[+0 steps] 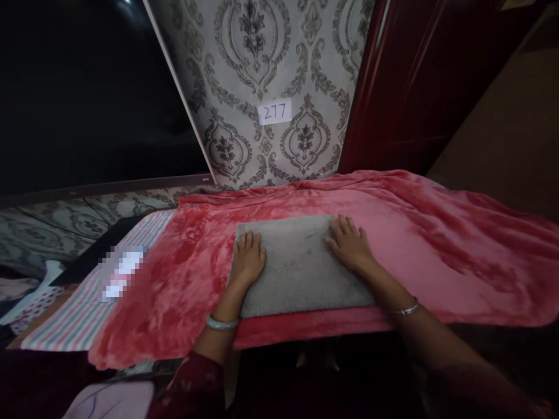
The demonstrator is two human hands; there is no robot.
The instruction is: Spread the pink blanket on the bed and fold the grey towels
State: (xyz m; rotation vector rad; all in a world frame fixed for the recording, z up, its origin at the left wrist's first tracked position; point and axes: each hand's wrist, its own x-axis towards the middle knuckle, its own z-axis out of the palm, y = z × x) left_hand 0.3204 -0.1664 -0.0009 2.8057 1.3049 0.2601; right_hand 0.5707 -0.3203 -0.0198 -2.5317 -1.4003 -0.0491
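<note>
A grey rectangular cloth [297, 267], folded flat, lies on a red plush blanket [437, 233] spread over a table. My left hand [247, 259] rests flat on the cloth's left edge, fingers stretched out. My right hand [349, 244] lies flat on its upper right corner, fingers slightly spread. Both hands press on the cloth and hold nothing. A bangle sits on each wrist.
A striped pink and white cloth [82, 314] lies left of the blanket, under a blurred patch. Patterned wallpaper with a paper label reading 277 [274, 112] stands behind. A dark red door [414, 87] is at the right, and a dark screen at the left.
</note>
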